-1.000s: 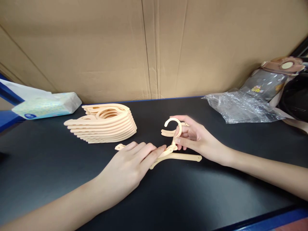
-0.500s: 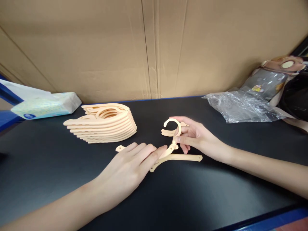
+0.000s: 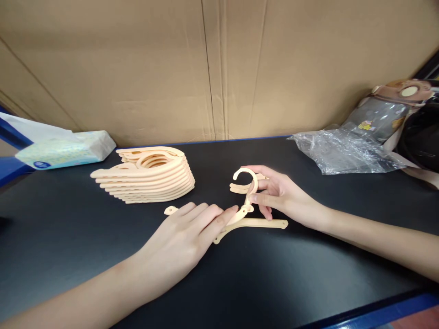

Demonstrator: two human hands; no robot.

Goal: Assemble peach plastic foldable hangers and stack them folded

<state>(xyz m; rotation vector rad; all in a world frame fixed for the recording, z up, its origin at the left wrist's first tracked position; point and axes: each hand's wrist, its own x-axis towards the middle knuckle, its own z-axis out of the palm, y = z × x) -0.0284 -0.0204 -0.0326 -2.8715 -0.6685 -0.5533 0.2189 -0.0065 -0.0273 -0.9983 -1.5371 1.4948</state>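
A peach plastic hanger hook (image 3: 253,183) stands pinched between the thumb and fingers of my right hand (image 3: 274,194). Its lower end meets a hanger arm (image 3: 171,210), which my left hand (image 3: 192,228) grips from above, covering most of its length. Under the joint another loose hanger arm (image 3: 264,223) lies on the black table. Just behind my right fingers there are more curved hanger pieces (image 3: 238,188), partly hidden by the hook and hand. To the left of them sits a neat stack of folded peach hangers (image 3: 154,176).
A tissue pack (image 3: 68,148) lies at the back left of the black table (image 3: 240,283). Crumpled clear plastic (image 3: 343,148) and a dark transparent bottle (image 3: 377,119) with a brown top are at the back right. A cardboard wall (image 3: 154,68) rises behind.
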